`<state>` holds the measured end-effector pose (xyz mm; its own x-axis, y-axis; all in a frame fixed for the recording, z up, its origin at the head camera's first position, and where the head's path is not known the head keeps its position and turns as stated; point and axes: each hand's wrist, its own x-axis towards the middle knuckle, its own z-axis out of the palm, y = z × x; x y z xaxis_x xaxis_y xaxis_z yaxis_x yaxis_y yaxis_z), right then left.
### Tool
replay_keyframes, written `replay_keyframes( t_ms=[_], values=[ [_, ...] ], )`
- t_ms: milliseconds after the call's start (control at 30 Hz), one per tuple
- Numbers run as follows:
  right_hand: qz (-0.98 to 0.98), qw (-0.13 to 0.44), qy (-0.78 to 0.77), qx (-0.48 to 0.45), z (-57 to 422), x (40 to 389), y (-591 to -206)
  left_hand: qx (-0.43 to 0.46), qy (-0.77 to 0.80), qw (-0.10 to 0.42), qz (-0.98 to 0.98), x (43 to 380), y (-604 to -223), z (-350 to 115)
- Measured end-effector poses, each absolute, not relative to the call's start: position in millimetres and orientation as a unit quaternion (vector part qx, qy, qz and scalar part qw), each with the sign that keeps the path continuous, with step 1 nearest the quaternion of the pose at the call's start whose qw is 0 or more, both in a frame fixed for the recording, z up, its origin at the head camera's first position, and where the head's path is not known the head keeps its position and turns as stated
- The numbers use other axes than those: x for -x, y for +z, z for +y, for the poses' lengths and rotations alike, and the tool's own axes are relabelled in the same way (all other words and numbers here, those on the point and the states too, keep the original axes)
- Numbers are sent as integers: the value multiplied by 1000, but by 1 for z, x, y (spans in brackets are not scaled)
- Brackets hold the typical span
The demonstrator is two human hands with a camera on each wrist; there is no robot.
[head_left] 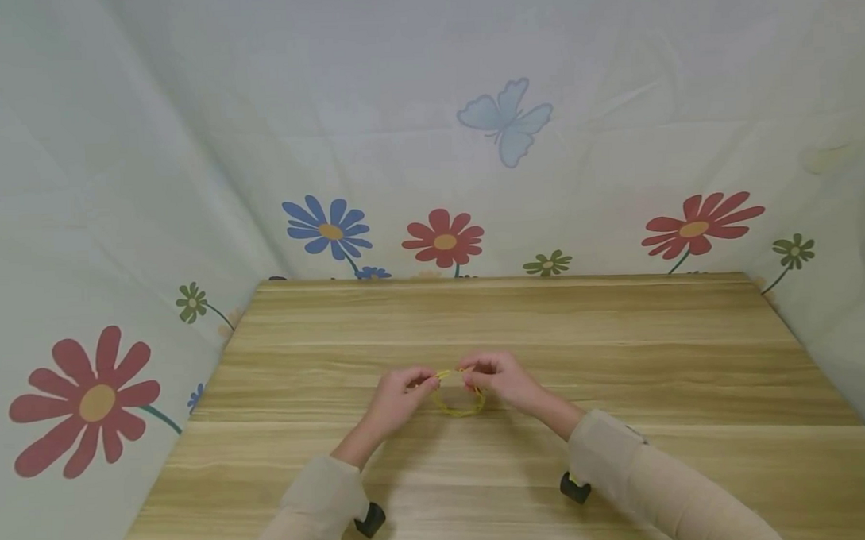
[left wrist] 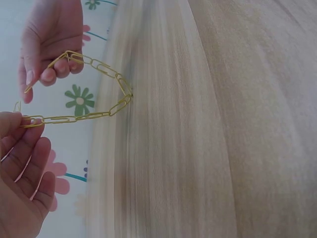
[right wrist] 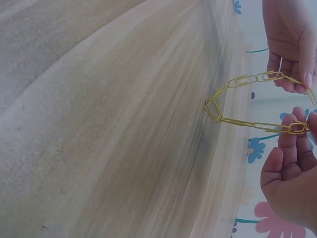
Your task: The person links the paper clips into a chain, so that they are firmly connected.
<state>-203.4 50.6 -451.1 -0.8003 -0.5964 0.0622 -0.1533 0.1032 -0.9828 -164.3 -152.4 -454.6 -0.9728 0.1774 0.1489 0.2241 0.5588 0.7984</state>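
Observation:
A chain of yellow paper clips (head_left: 460,413) hangs in a loop between my two hands, over the wooden table. My left hand (head_left: 400,397) pinches one end of it between thumb and forefinger. In the left wrist view, the linked clips (left wrist: 100,115) run from these fingertips round to my right hand. That right hand (head_left: 504,380) pinches the other end, its fingertips a short gap from the left ones. Seen from the right wrist, the last clips (right wrist: 297,128) lie across the right fingers. The loop's low bend comes close over the tabletop.
The wood-grain table (head_left: 520,318) spreads out under both hands. Behind it and along its sides hangs a pale cloth (head_left: 390,81) printed with flowers and a butterfly. Dark wrist-worn pieces (head_left: 370,520) sit below the beige sleeves (head_left: 647,477).

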Motion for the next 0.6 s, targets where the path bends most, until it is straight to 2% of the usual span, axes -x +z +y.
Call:
replay_keyframes(
  t_ms=[367, 600],
  values=[
    [732, 184, -594, 276, 52, 202, -453, 111, -449, 20, -886, 164, -458, -153],
    [734, 210, -592, 260, 52, 201, -449, 126, -441, 22, -888, 165, -460, -154]
  ],
)
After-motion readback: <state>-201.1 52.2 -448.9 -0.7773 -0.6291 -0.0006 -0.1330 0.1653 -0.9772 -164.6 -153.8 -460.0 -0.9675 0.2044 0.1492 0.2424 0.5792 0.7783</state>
